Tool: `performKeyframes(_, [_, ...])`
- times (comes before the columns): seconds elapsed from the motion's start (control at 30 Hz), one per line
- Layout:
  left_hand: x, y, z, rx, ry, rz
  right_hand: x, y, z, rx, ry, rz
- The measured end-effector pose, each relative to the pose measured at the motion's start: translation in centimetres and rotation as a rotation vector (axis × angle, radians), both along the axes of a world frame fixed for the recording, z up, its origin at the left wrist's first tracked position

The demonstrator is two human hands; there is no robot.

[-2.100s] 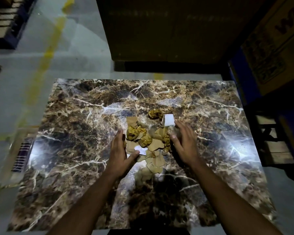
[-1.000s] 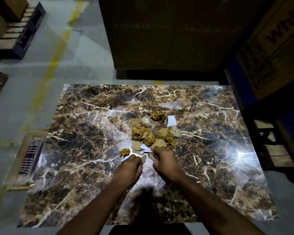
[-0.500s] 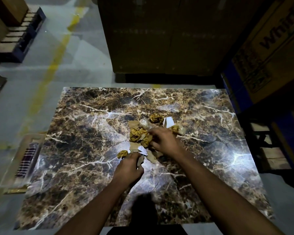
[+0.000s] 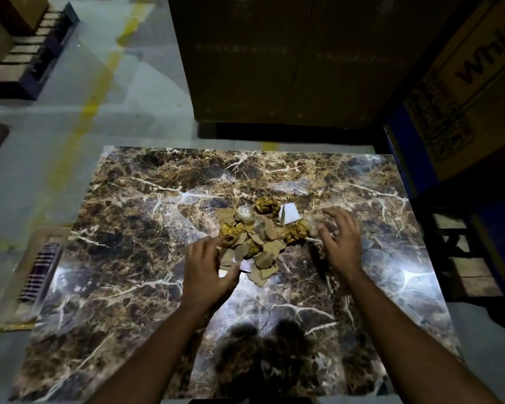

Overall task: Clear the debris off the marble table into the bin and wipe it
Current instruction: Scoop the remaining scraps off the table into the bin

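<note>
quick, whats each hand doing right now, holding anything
Left hand: open, palm down on the near-left edge of the debris, gripping nothing that shows.
Right hand: open, fingers spread, at the pile's right side, holding nothing.

cardboard box (image 4: 475, 83), top right | print cut off: "Whir" | label below too dark to read

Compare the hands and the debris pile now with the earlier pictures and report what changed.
The right hand has swung from on top of the debris pile to its right edge, fingers spread. The left hand, fisted before, has opened against the pile's left side. The stray gold scrap at the left no longer lies apart. The marble table is unchanged.
</note>
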State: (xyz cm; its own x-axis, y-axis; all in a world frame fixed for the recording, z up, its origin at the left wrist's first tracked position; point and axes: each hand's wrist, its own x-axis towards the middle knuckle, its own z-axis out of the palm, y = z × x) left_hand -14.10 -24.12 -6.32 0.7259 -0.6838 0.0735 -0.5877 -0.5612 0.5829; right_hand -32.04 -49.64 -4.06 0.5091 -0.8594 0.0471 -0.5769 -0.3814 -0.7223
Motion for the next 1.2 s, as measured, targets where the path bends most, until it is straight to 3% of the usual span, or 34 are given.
performKeyframes(0.07, [-0.7,0.9,-0.4,-0.123,0.132,0.176,0.2,0.4,-1.4,0.015,0.059,0.074])
performKeyframes(0.13, [-1.0,0.6,-0.8,-0.185,0.251,0.225,1.3,1.0,-2.6,-0.003,0.132,0.167])
performKeyframes(0.33, [0.5,-4.5,-1.2,-0.246,0.368,0.108,5.8,2.6,-3.6,-0.037,0.12,0.242])
performKeyframes(0.5, [0.7,-7.8,-1.8,-0.245,0.34,-0.016,7.8,4.4,-4.4,-0.051,0.06,0.355])
performKeyframes(0.73, [0.2,-9.7,-3.8,-0.349,0.302,0.108,10.2,6.8,-6.2,0.023,-0.135,0.243])
performKeyframes(0.9, [-0.4,-10.5,-4.0,-0.521,0.384,0.288,12.3,8.8,-6.2,0.12,-0.338,0.143])
performKeyframes(1.03, [-0.4,-10.7,-3.5,-0.648,0.58,0.371,13.7,9.8,-5.2,0.316,-0.48,0.051])
performKeyframes(1.2, [-0.8,-11.2,-1.4,-0.81,0.787,0.405,14.0,9.9,-2.9,0.537,-0.515,-0.033])
